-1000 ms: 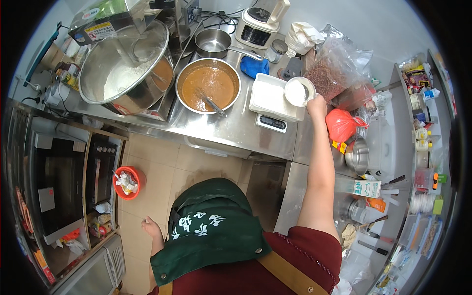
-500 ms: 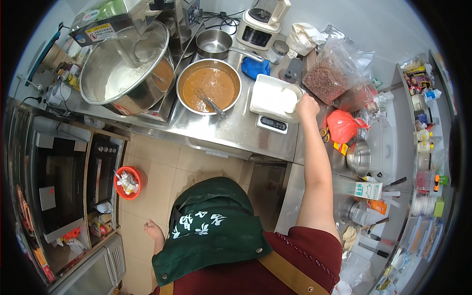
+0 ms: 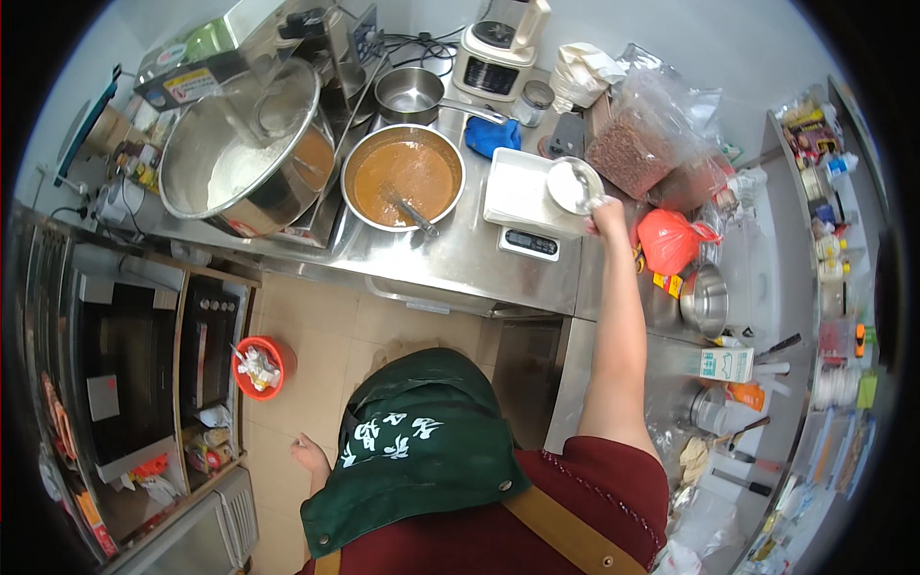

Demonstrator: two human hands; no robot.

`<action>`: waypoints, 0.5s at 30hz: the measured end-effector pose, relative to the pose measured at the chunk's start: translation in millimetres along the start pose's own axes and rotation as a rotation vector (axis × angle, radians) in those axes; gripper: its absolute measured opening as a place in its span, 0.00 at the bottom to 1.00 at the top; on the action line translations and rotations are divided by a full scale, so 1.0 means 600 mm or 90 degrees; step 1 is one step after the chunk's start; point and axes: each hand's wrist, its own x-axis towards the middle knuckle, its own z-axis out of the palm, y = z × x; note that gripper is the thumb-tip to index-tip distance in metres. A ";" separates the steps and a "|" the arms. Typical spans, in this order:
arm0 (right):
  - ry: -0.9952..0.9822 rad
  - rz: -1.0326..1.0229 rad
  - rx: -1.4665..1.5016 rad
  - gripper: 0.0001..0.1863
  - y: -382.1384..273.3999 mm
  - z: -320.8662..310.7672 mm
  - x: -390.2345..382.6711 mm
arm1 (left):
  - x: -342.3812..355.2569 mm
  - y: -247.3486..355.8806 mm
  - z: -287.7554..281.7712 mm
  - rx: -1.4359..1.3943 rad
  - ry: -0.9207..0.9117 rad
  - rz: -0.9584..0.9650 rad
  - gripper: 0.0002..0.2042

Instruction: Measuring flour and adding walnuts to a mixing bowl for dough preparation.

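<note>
Upper right, the right hand (image 3: 608, 218) gripped a cup (image 3: 573, 182) — best held level above the white tub (image 3: 527, 217) — and the left hand (image 3: 310, 454), lower left, hung loose, empty.

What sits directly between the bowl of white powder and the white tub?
In the head view, a steel bowl of brown mixture with a utensil; a saucepan sits behind.

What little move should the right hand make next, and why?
Perhaps tip the cup slightly over the white tub: the right hand holds it mouth-up above the tub, white contents show inside, and the scale beneath could register what is added.
</note>
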 end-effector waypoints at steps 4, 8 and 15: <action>0.006 0.007 0.021 0.07 -0.027 0.019 0.000 | 0.007 0.016 -0.014 -0.011 -0.006 0.005 0.25; 0.031 -0.002 -0.033 0.07 -0.037 -0.004 0.001 | 0.017 0.015 -0.013 -0.021 0.033 0.039 0.25; 0.066 -0.008 -0.036 0.07 -0.024 -0.028 -0.004 | 0.001 0.022 0.000 0.016 0.015 -0.017 0.25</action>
